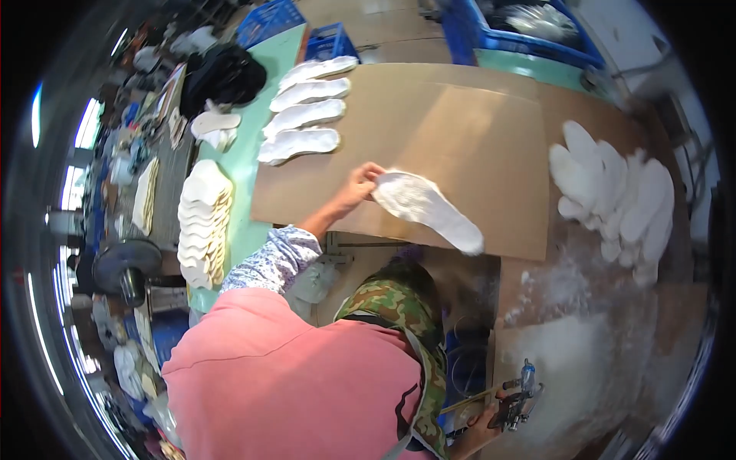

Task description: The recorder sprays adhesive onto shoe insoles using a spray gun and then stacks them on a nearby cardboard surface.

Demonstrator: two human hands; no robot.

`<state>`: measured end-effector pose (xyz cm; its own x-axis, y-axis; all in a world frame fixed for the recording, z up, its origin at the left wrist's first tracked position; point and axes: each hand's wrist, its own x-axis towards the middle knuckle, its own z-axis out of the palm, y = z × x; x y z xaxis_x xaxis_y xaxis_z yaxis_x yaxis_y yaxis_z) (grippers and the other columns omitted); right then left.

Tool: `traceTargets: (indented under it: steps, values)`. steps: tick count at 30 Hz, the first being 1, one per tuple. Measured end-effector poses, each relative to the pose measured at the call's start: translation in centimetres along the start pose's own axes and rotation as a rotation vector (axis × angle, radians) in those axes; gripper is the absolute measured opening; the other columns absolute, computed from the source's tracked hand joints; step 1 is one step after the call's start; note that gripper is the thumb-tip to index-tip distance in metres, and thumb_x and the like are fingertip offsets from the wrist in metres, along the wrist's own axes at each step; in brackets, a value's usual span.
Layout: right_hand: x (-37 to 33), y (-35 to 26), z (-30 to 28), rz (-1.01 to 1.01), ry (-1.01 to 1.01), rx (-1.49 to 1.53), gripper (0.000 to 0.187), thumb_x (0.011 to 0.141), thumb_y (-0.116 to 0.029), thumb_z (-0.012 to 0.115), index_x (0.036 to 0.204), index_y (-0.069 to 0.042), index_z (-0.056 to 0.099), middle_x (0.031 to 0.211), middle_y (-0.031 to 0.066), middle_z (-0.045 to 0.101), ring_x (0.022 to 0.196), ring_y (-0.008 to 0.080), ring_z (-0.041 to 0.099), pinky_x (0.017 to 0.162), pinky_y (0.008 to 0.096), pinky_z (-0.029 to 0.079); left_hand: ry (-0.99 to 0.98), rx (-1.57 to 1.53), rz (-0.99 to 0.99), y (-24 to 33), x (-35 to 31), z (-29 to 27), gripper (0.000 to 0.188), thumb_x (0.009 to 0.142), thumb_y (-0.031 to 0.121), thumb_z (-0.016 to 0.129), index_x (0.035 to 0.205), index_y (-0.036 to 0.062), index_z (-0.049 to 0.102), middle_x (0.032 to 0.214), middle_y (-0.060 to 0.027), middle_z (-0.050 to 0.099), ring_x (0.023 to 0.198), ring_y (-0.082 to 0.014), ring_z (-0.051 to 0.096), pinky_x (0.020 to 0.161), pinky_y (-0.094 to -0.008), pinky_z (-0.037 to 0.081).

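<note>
My left hand [359,186] grips a white fluffy insole [429,207] by one end, its fingers closed on the edge. The insole hangs over the near edge of a brown cardboard sheet [429,123], its other end pointing to the lower right. Low on the right, my right hand [481,429] is wrapped around a spray gun [518,402] with a blue fitting on top and a yellowish hose behind it. Several white insoles [307,116] lie in a column at the cardboard's left side. A heap of white insoles [613,192] lies on the right.
A stack of cream insoles [205,222] stands on the green table [249,184] at the left. Behind it sits a black bag [226,77]. Blue crates [529,46] are at the back. A white-dusted board [583,368] lies near the spray gun. A round black fan-like object [126,268] stands far left.
</note>
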<state>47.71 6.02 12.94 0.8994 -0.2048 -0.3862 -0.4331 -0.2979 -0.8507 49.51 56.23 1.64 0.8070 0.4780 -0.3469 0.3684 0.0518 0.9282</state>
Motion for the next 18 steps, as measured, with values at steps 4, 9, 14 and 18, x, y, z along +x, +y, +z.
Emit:
traceTargets:
  steps: [4,9,14,18]
  values:
    - [1.4,-1.4,4.8,0.021,-0.103,-0.083,0.03,0.091,-0.008,0.053,0.119,0.002,0.053,0.089,0.0031,0.063,0.047,0.0047,0.035,0.041,0.0212,0.026,0.344,-0.025,-0.045,-6.8,-2.0,-13.2,0.032,0.081,0.001,0.054,0.112,0.0073,0.057,0.097,-0.0043,0.054,0.085,-0.0134,0.059,0.07,-0.0276,0.056]
    - [2.6,-3.0,9.1,-0.014,-0.208,-0.214,0.028,0.091,-0.013,0.056,0.115,0.003,0.059,0.078,0.0007,0.058,0.048,0.0047,0.034,0.042,0.0225,0.025,0.705,0.066,-0.167,-12.5,-6.3,-24.7,0.032,0.077,0.001,0.057,0.108,0.007,0.055,0.095,-0.0072,0.054,0.08,-0.0167,0.06,0.058,-0.0303,0.056]
    - [2.7,-5.3,12.4,0.009,-0.244,-0.24,0.026,0.092,-0.015,0.056,0.114,-0.002,0.062,0.067,-0.0062,0.048,0.048,0.0016,0.032,0.044,0.0196,0.021,0.873,0.268,-0.28,-15.5,-8.4,-30.2,0.021,0.079,0.001,0.055,0.099,0.0063,0.054,0.09,-0.0082,0.056,0.073,-0.0155,0.061,0.052,-0.0276,0.051]
    - [2.8,-5.5,13.2,0.025,-0.255,-0.206,0.025,0.092,-0.011,0.056,0.114,-0.003,0.063,0.069,-0.0065,0.05,0.051,0.0005,0.032,0.046,0.0183,0.023,0.956,0.679,-0.201,-16.6,-9.1,-31.4,0.015,0.081,0.002,0.052,0.095,0.0059,0.055,0.091,-0.0116,0.058,0.078,-0.0225,0.059,0.066,-0.0342,0.047]
